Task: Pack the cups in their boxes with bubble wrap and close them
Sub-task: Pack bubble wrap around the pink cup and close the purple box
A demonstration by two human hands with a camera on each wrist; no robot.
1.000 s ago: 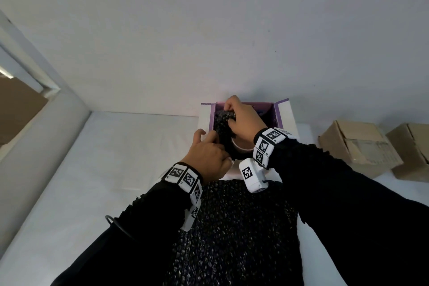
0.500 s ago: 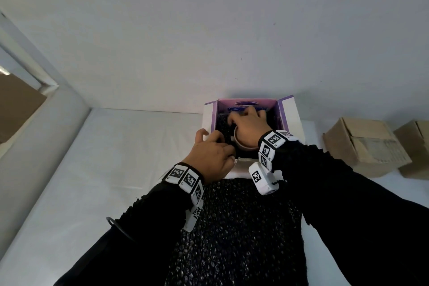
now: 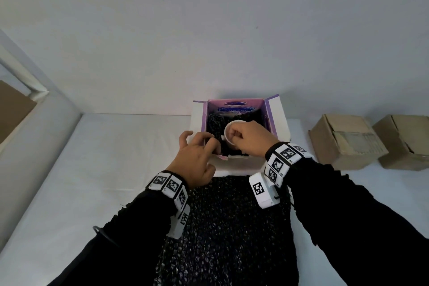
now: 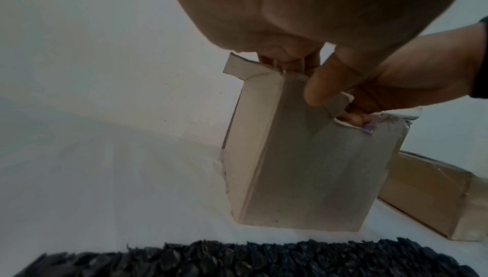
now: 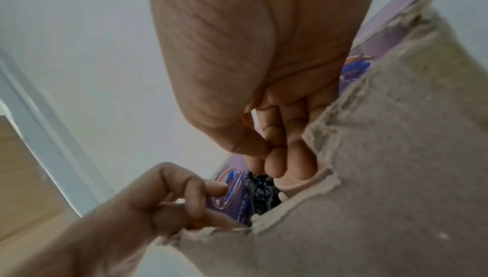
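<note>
An open box [image 3: 276,121] with a purple inside stands at the table's back edge. Black bubble wrap [image 3: 214,123] lines its left side. A white cup [image 3: 228,137] sits upright in the box, and my right hand [image 3: 235,134] holds it by the rim with curled fingers [image 5: 274,162] inside the cup [image 5: 298,184]. My left hand [image 3: 204,144] grips the box's near left wall: thumb [image 4: 323,87] on the outer face of the box [image 4: 303,166], fingers over the edge. The cup's lower part is hidden in the box.
A large sheet of black bubble wrap [image 3: 222,227] lies on the white table [image 3: 104,158] just in front of the box. Two brown cardboard boxes [image 3: 346,141] [image 3: 406,141] stand at the right. A wall runs close behind the box.
My right hand has left the bubble wrap it pressed into the box and now holds the cup's rim lower inside. My left hand has shifted along the box's left wall.
</note>
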